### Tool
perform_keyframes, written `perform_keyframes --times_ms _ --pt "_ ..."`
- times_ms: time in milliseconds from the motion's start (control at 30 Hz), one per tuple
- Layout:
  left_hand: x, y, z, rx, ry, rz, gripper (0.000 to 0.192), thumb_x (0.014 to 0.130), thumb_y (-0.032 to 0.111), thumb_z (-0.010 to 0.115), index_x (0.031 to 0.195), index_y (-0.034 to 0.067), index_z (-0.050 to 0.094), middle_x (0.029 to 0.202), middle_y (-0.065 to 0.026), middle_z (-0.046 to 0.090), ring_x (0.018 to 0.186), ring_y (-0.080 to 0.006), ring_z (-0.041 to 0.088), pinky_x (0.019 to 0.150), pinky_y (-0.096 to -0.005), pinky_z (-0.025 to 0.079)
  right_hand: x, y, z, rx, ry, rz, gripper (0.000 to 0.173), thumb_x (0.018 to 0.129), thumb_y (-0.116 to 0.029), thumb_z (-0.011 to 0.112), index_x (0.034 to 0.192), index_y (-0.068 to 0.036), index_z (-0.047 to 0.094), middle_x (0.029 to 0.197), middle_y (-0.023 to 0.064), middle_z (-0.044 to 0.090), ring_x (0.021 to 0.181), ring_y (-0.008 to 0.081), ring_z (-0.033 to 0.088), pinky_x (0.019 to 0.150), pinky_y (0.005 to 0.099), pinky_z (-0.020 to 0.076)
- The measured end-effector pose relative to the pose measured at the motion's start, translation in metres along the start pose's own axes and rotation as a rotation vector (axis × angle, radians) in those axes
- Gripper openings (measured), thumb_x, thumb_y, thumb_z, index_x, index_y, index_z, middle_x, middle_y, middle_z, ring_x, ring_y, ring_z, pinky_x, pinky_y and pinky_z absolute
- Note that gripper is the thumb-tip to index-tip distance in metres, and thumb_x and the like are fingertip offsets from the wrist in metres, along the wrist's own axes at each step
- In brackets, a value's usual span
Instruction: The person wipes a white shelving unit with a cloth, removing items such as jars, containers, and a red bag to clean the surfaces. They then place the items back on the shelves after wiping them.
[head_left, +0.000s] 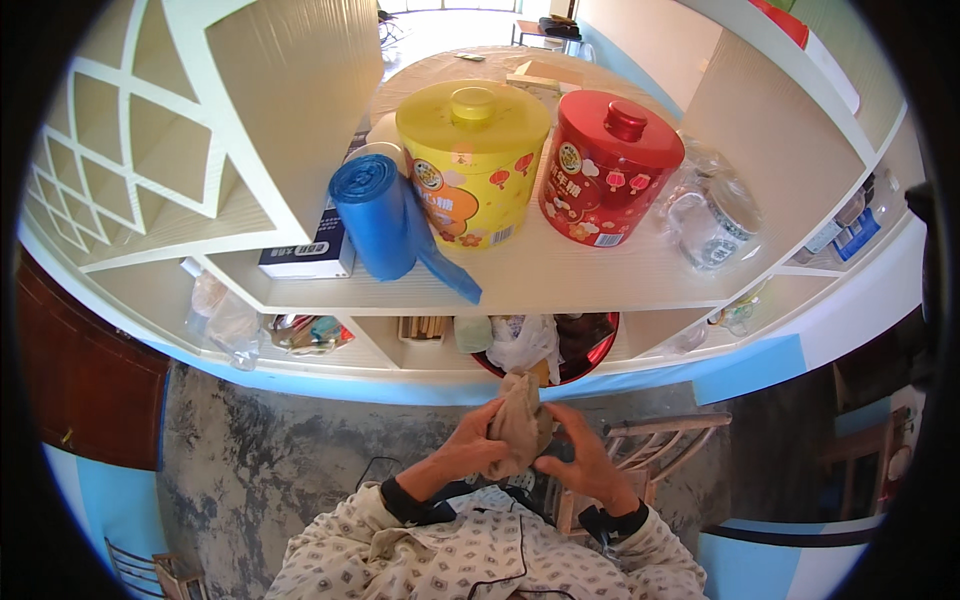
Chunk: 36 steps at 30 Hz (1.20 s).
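My left hand (469, 448) grips a crumpled beige cloth (516, 431), held up in front of my chest. Close by its right side is my right hand (581, 454), thumb and forefinger spread; whether the fingertips touch the fabric is hard to make out. Ahead on a white shelf stand a yellow lidded tub (474, 165) and a red lidded tub (611, 169). Left of them a roll of blue plastic bags (375, 217) stands upright, its loose end trailing over the shelf. A lidded cup wrapped in clear plastic (716, 221) is to the right.
Below, a round red tray (611, 352) holds a white plastic bag (525, 341). A dark blue box (311, 251) lies by the roll. Bagged items (225, 322) fill the lower left compartment. A wooden chair (660, 450) stands right of me on the concrete floor (262, 465).
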<state>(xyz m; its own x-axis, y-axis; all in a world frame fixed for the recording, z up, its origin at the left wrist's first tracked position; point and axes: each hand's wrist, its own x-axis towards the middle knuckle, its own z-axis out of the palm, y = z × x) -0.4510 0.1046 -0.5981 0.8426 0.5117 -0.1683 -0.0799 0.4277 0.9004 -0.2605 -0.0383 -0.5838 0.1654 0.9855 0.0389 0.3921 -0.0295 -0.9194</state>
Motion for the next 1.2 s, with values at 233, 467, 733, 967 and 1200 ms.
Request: perform_keyframes --times_ms 233,467,733,967,1200 --pt "-0.006 0.001 0.038 0.059 0.135 -0.013 0.05 0.094 0.009 0.069 0.141 0.0 0.052 0.126 -0.0089 0.064 0.102 -0.0139 0.066 0.087 -0.0293 0.057 -0.002 0.002 0.006 0.149 -0.03 -0.175 0.07 0.084 -0.031 0.085 0.138 -0.001 0.052 0.148 0.0234 0.043 0.138 0.0378 0.044 0.113 0.0462 0.0385" --pt "-0.001 -0.002 0.071 0.153 0.116 0.08 0.032 0.099 0.017 0.07 0.126 0.001 0.066 0.111 -0.0037 0.072 0.097 -0.0095 0.066 0.084 -0.0274 0.055 -0.025 0.004 -0.043 -0.013 0.1 -0.235 0.026 0.082 -0.015 0.083 0.1 -0.004 0.07 0.129 0.0155 0.058 0.12 0.0351 0.056 0.097 0.042 0.0479" --pt "0.016 -0.011 0.116 0.278 0.132 0.063 0.035 0.105 0.031 0.062 0.128 0.005 0.067 0.105 0.0027 0.07 0.092 -0.0061 0.061 0.082 -0.0247 0.051 -0.055 -0.002 -0.077 0.095 0.146 -0.142 0.023 0.089 -0.015 0.075 0.102 -0.001 0.062 0.091 0.0123 0.061 0.086 0.0229 0.06 0.077 0.0366 0.049" --pt "0.024 -0.02 0.133 -0.073 0.232 -0.088 0.041 0.106 0.035 0.059 0.13 0.002 0.063 0.112 -0.0044 0.069 0.094 -0.0137 0.066 0.084 -0.028 0.053 -0.051 0.013 -0.09 0.537 -0.083 -0.09 0.027 0.094 -0.015 0.07 0.112 0.0 0.057 0.099 0.0029 0.063 0.088 0.0087 0.053 0.076 0.0276 0.0475" --pt "0.013 -0.039 0.128 0.157 0.401 -0.112 0.029 0.097 0.021 0.073 0.119 0.003 0.067 0.101 -0.0052 0.073 0.087 -0.0148 0.07 0.074 -0.0284 0.056 -0.054 0.023 -0.112 1.026 -0.079 0.176 0.034 0.086 -0.005 0.067 0.12 -0.002 0.061 0.108 0.0037 0.065 0.099 0.012 0.061 0.089 0.0287 0.0513"
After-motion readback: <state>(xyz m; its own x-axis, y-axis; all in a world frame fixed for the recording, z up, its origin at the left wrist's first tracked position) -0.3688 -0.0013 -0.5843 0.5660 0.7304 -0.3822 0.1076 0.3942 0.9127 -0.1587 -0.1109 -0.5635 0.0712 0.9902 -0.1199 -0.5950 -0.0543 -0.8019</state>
